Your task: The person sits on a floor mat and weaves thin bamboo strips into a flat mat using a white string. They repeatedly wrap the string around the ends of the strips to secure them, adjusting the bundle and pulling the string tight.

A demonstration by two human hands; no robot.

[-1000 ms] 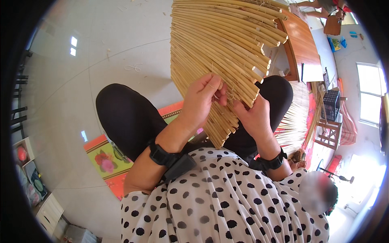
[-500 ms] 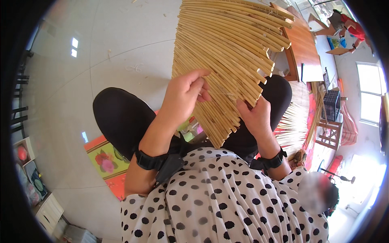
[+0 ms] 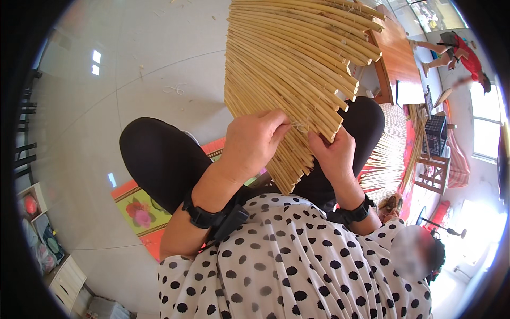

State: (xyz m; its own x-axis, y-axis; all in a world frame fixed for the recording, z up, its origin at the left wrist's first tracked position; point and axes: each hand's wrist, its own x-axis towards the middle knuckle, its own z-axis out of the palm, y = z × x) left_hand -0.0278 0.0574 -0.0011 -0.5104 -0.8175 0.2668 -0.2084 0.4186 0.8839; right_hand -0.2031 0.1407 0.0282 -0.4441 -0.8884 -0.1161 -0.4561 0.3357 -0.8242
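Note:
A mat of thin yellow reed stalks (image 3: 281, 69), laid side by side, fans out from my lap toward the far side. Its uneven cut ends point right. My left hand (image 3: 251, 142) is over the near part of the mat, thumb and forefinger pinched on a fine pale string (image 3: 300, 126) that loops across the stalks. My right hand (image 3: 336, 155) grips the mat's right edge near the cut ends, thumb on top and the other fingers mostly hidden below. Both wrists wear black straps.
Another reed mat (image 3: 387, 151) lies at the right beside loose stalks. Beyond it are a wooden desk (image 3: 399, 61), a dark crate (image 3: 436, 134) on a wooden stool (image 3: 433, 178), and a person in red (image 3: 469, 57). A floral mat (image 3: 139, 213) lies left; string scraps (image 3: 174, 89) lie on the tiles.
My left hand has moved right and slightly down, its fingers closing into a pinch at the string. My right hand stays at the mat's edge. The person in red has shifted at the far right.

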